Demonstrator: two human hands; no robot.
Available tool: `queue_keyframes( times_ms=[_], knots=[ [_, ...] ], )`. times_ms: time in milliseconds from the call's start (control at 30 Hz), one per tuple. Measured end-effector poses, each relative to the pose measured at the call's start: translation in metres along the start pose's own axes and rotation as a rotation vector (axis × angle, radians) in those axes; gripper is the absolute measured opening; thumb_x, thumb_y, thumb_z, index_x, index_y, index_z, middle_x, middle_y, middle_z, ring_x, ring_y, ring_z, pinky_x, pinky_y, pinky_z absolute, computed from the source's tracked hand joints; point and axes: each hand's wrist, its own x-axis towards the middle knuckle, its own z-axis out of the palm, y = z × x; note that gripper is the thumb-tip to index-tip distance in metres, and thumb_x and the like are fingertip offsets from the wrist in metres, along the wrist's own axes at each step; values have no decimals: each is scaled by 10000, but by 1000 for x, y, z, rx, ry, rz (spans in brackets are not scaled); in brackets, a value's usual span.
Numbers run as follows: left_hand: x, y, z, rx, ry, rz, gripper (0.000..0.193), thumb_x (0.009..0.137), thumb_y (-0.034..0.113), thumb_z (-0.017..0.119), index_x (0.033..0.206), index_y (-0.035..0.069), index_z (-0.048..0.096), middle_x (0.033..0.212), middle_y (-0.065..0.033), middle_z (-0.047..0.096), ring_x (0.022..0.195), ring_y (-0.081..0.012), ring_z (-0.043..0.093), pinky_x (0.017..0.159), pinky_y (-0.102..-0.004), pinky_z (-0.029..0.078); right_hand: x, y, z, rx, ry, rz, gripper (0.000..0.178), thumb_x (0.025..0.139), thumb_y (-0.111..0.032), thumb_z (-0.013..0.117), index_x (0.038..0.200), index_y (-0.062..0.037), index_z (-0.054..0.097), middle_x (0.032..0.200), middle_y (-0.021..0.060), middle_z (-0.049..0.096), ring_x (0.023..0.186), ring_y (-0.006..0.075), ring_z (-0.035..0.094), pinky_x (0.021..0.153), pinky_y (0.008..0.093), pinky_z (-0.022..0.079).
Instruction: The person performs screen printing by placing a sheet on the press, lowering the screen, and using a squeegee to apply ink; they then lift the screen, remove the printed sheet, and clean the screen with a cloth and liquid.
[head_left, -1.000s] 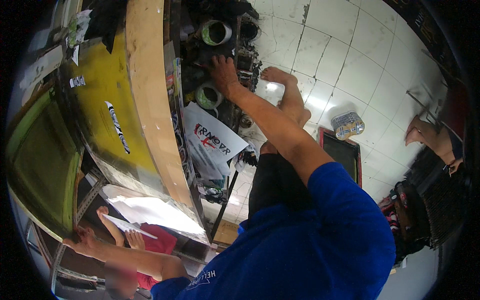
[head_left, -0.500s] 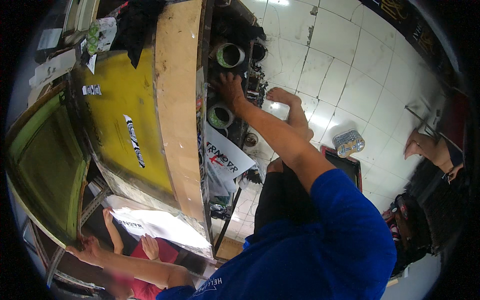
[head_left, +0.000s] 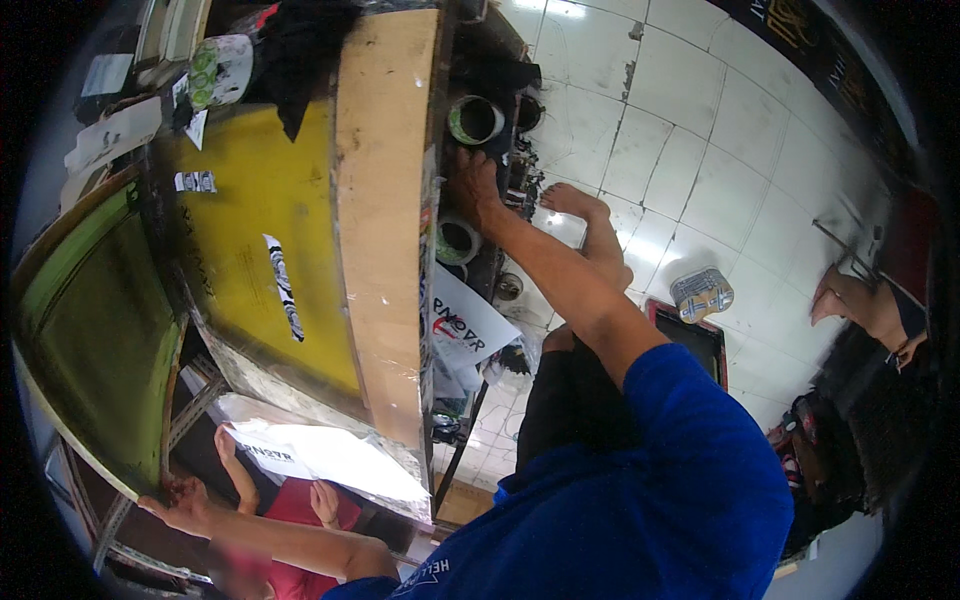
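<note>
My right hand [head_left: 475, 185] reaches down past the wooden table edge [head_left: 380, 230] onto a dark shelf. It rests between an open green-rimmed ink can [head_left: 475, 120] and another can [head_left: 457, 240]. Its back faces me and the fingers are hidden, so I cannot tell if it grips anything. My left hand [head_left: 175, 497] lies with fingers spread on the lower edge of a green screen frame [head_left: 90, 330]. A yellow screen [head_left: 260, 210] lies on the table between the two hands.
A co-worker in a red shirt [head_left: 285, 500] holds a white sheet [head_left: 330, 455] below the table. A white printed banner [head_left: 462, 325] hangs off the shelf. On the white tiled floor lie a wrapped pack of cans [head_left: 702, 293] and a red-framed dark screen [head_left: 690, 340]. Another person [head_left: 865, 305] sits at right.
The view has swung, so the table and screens sit further right and larger. My right hand stays at the cans and my left hand stays on the green frame.
</note>
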Motion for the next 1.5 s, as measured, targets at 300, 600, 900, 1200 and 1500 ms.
queue_keyframes(
  times_ms=[300, 600, 900, 1200, 1500],
  knots=[
    [-23, -8, 8, 9, 11, 79, 480, 839, 502, 762, 1139, 154, 619, 841, -56, 604, 639, -188, 527, 489, -333, 363, -20, 32, -19, 79, 105, -40, 330, 845, -213, 634, 1144, -91, 697, 1267, 145, 556, 1147, 332, 520, 800, 457, 473],
    [-39, -22, 20, 90, -102, 255, 610, 895, 404, 737, 1383, 139, 486, 959, -79, 567, 750, -153, 486, 567, -274, 384, 21, 38, 73, 56, 212, -110, 550, 870, -327, 612, 1390, -160, 541, 1420, 90, 505, 1230, 352, 441, 847, 492, 437],
    [-35, -32, -4, -8, 189, 17, 423, 881, 500, 738, 1043, 123, 635, 898, 29, 570, 840, -88, 481, 693, -288, 346, -133, 50, -205, -16, -403, -333, 287, 753, -304, 762, 939, -85, 754, 1030, 173, 715, 815, 353, 708, 752, 445, 566],
    [-60, -29, 52, -127, 205, 249, 418, 834, 394, 818, 1071, 106, 629, 899, 19, 629, 784, -63, 522, 587, -246, 326, -130, -114, -304, 451, 250, -756, 207, 826, -126, 705, 1028, -88, 724, 901, 128, 632, 771, 337, 630, 696, 443, 533],
    [-62, -16, 55, -283, 242, 265, 562, 776, 166, 888, 1163, -34, 533, 1042, -93, 647, 915, -138, 587, 854, -268, 480, -82, -177, -294, 28, 148, -1002, 419, 785, -137, 691, 1200, -84, 683, 1032, 168, 570, 936, 367, 588, 751, 469, 532]
  ],
)
